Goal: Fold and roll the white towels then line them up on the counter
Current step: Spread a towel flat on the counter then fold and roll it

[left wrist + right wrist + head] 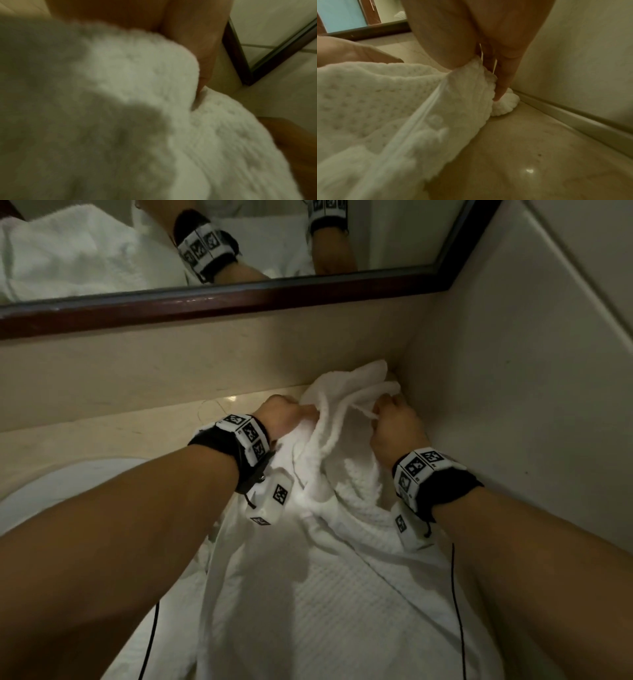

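Observation:
A white waffle-weave towel (325,577) lies crumpled over the beige counter (102,433), bunched up toward the back right corner. My left hand (284,412) grips a fold of its far edge, fingers curled into the cloth. My right hand (394,419) pinches the edge a little to the right, close to the side wall. In the left wrist view the towel (120,108) fills the picture and a finger (204,75) digs into a fold. From the right wrist, thumb and fingers (503,75) pinch the towel (385,108) just above the counter.
A dark wood-framed mirror (239,299) runs along the back wall and reflects my wrists and a heap of white cloth. The side wall (513,405) stands close on the right. A pale sink rim (51,491) shows at left. Shiny bare counter (539,162) lies beside the wall.

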